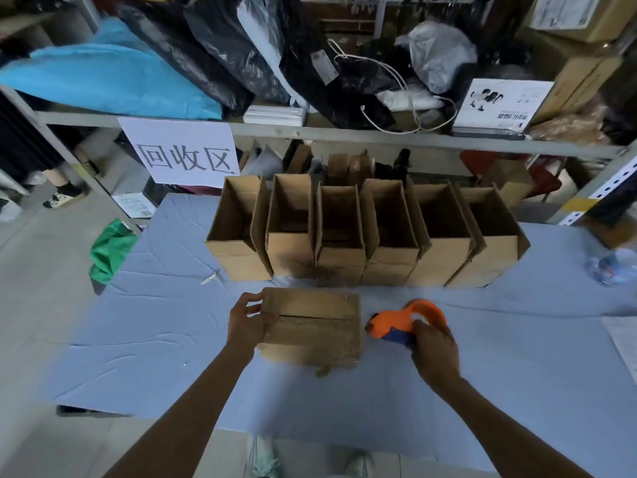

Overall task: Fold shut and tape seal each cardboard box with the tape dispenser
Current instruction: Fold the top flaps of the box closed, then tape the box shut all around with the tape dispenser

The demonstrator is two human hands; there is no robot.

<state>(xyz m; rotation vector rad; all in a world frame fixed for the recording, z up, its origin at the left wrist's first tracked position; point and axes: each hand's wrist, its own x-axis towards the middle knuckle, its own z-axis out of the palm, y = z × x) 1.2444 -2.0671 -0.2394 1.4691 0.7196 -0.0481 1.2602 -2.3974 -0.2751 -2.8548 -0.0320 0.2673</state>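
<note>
Lying toward the front edge of the pale blue cloth-covered worktop, one brown cardboard box has its top flaps folded shut, the seam between them running left to right; blur hides whether any tape lies on it. The left hand has its grip clamped on the box's left end, thumb on top and fingers curled round the side. Just beside the box's right end, not touching it, is one orange plastic tape dispenser with a blue part underneath. The right hand has its grip closed round the dispenser's handle, and the orange nose points at the box. Along the rear edge, six open brown cardboard boxes stand upright in a single row, flaps raised, each touching its neighbour. At the left edge one green cloth hangs off the worktop, and near the right edge lies one crumpled clear plastic bottle. One white paper sign with three black characters hangs from the grey metal shelf behind the row.
</note>
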